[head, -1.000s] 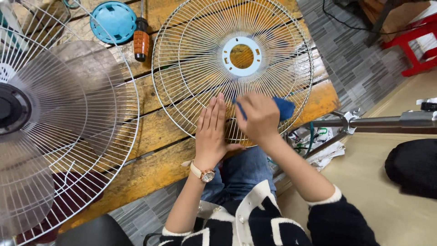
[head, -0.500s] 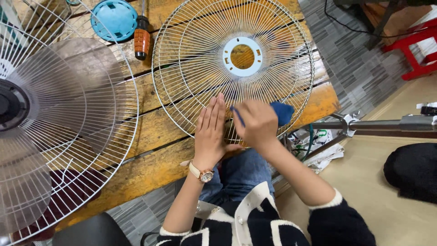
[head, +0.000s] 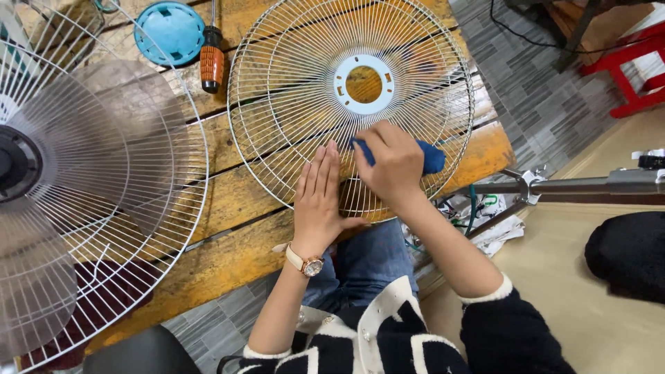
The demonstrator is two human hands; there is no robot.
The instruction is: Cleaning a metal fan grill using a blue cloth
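Orange-handled screwdriver point(head: 211, 61) beside wire fan guard point(head: 277, 104)

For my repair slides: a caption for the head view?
Left hand flat on a wire fan guard; right hand presses a blue cloth on it.

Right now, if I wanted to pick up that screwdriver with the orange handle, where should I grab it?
Probably by the ribbed orange handle of the screwdriver, coming straight down from above. It lies flat on the wooden table, free on top. Close your grip across the handle, but the blue round cap sits very close on one side and the wire fan guard on the other, so there is little room.
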